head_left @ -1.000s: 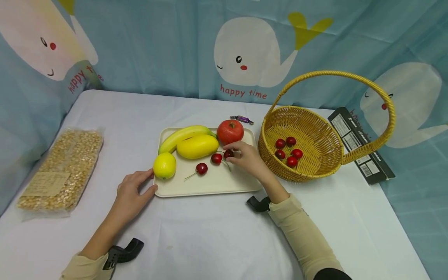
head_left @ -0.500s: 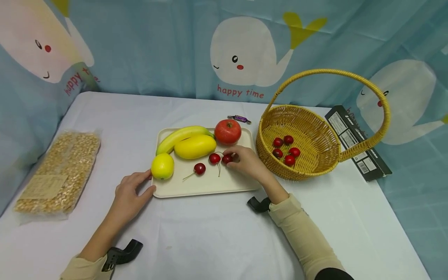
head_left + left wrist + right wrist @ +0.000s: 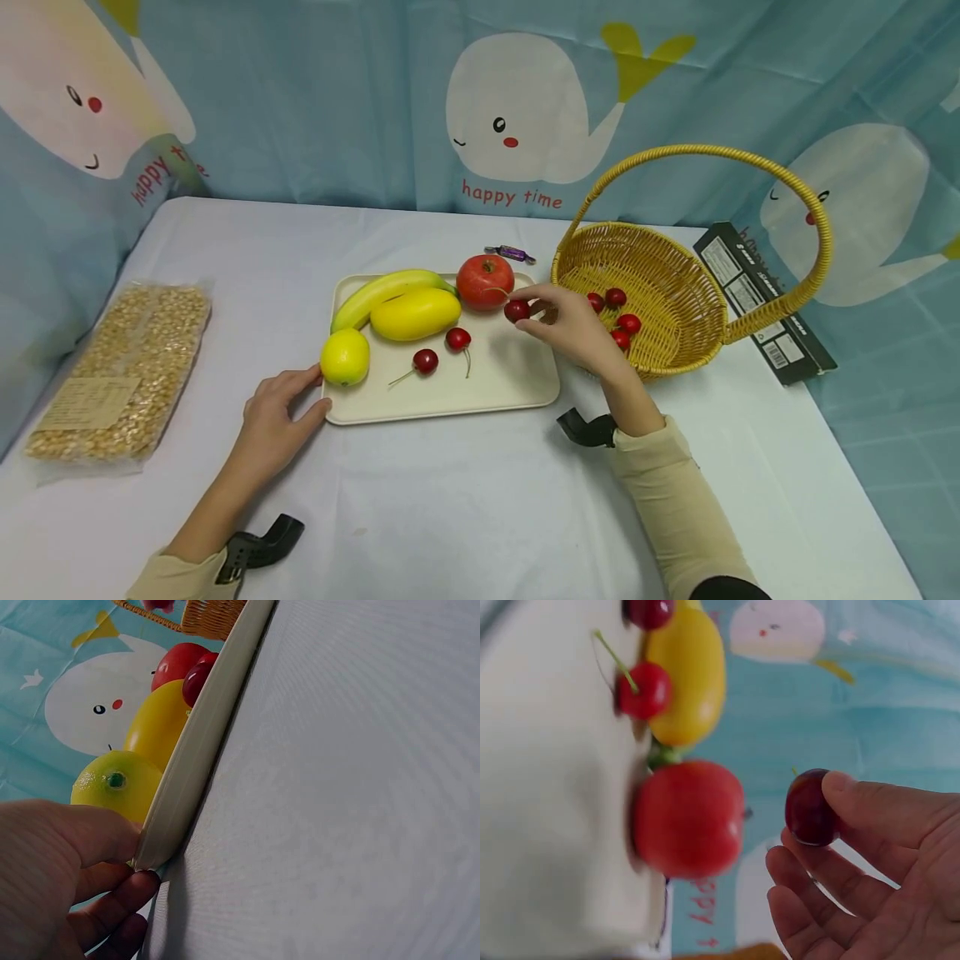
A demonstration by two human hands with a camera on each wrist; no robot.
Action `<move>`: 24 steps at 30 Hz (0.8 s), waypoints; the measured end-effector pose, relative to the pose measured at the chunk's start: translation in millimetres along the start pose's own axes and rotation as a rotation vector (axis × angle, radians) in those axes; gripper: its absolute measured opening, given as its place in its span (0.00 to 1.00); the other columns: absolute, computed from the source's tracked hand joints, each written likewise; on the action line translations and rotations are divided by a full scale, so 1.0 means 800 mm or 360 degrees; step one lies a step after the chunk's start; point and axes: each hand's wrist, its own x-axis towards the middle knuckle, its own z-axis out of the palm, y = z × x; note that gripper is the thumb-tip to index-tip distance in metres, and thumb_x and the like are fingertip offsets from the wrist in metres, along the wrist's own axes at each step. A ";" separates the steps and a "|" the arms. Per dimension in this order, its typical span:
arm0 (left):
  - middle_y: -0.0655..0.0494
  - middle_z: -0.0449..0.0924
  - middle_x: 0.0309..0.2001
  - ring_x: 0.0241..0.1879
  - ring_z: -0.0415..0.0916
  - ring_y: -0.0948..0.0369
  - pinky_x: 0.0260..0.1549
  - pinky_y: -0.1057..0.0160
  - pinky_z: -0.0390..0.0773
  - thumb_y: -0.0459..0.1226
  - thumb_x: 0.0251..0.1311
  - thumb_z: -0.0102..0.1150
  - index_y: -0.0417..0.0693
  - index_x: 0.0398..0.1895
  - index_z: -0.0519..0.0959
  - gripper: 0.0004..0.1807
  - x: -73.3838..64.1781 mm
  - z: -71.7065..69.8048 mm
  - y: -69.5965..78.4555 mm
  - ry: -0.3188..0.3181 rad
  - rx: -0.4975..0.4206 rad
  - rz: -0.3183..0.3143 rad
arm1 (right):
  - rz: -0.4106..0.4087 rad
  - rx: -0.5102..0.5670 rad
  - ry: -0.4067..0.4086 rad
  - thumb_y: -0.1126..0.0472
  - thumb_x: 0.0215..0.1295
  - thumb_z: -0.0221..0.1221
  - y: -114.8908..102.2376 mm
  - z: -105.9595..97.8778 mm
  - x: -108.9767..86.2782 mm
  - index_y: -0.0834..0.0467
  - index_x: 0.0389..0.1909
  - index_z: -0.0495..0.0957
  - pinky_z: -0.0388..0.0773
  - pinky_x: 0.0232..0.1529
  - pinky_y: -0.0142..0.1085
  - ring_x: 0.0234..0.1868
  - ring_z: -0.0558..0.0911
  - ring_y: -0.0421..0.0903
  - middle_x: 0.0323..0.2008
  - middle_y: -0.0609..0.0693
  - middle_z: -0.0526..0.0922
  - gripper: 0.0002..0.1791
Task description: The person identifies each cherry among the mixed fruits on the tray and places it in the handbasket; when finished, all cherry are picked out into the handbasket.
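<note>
My right hand (image 3: 573, 329) pinches a dark red cherry (image 3: 517, 311) between thumb and fingertips, lifted above the tray's right part, near a round red tomato-like fruit (image 3: 485, 282). In the right wrist view the cherry (image 3: 810, 806) shows a short bit of stem. Two stemmed cherries lie on the cream tray (image 3: 450, 400): one (image 3: 425, 362) and another (image 3: 457, 339) just right of it. My left hand (image 3: 277, 425) touches the tray's left edge and front corner with thumb and fingertips, beside a yellow lemon (image 3: 345, 357). Behind the cherries lie a yellow mango-like fruit (image 3: 416, 314) and a banana (image 3: 386, 293).
A yellow wicker basket (image 3: 660, 242) with a tall handle stands right of the tray, several cherries (image 3: 628, 323) inside. Behind the tray lies a purple-wrapped candy (image 3: 510, 253). A black box (image 3: 765, 304) sits right of the basket, and a bag of corn kernels (image 3: 120, 371) far left.
My right hand has lifted the cherry off the tray, moving it up and right towards the basket. My left hand keeps its place at the tray; the head view has shifted slightly.
</note>
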 end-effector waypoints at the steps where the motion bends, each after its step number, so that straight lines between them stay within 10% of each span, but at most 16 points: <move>1: 0.38 0.74 0.49 0.51 0.62 0.44 0.44 0.42 0.53 0.32 0.53 0.62 0.32 0.58 0.70 0.27 0.000 0.000 0.000 -0.0001 -0.0001 -0.0002 | 0.0006 0.0016 0.0034 0.63 0.56 0.64 0.001 -0.006 -0.002 0.57 0.49 0.78 0.76 0.42 0.39 0.41 0.79 0.46 0.44 0.51 0.80 0.18; 14: 0.38 0.73 0.50 0.52 0.61 0.43 0.45 0.41 0.53 0.32 0.54 0.61 0.31 0.58 0.69 0.27 0.000 -0.001 0.001 -0.0017 -0.0007 -0.0011 | 0.0291 0.0224 0.0470 0.60 0.59 0.61 0.055 -0.057 -0.017 0.57 0.55 0.75 0.76 0.41 0.31 0.45 0.78 0.50 0.50 0.55 0.77 0.21; 24: 0.38 0.73 0.50 0.52 0.62 0.44 0.45 0.41 0.53 0.33 0.54 0.61 0.32 0.58 0.69 0.27 0.000 -0.001 0.000 -0.0027 -0.0005 -0.0009 | 0.0536 0.0104 0.0412 0.58 0.60 0.61 0.080 -0.060 -0.014 0.59 0.56 0.73 0.72 0.49 0.46 0.48 0.74 0.53 0.51 0.58 0.75 0.23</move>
